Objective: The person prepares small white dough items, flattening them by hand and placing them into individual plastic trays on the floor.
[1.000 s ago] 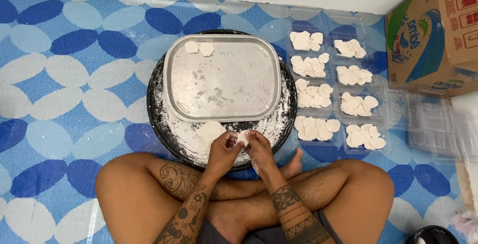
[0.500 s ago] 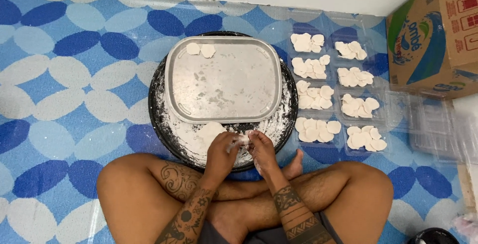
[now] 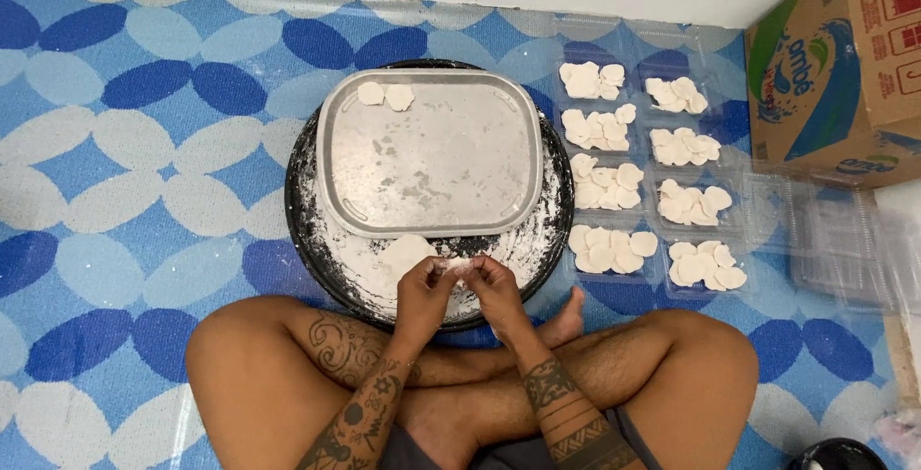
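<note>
I sit cross-legged on the floor. My left hand (image 3: 425, 295) and my right hand (image 3: 495, 290) meet over the near rim of a round black floured pan (image 3: 305, 230). Together their fingertips pinch a small white piece of dough (image 3: 459, 265). A larger lump of dough (image 3: 405, 252) lies in the flour just left of my left hand. On the pan rests a rectangular metal tray (image 3: 432, 158), and two flat dough discs (image 3: 385, 96) sit in its far left corner.
To the right, clear plastic containers (image 3: 645, 173) on the floor hold several heaps of flat dough discs. Empty clear containers (image 3: 837, 245) lie further right, below a cardboard box (image 3: 844, 67). A blue patterned mat (image 3: 144, 144) covers the floor.
Both hands have kept working the small dough piece, shifting slightly left and closer together; the piece now shows less between the fingertips.
</note>
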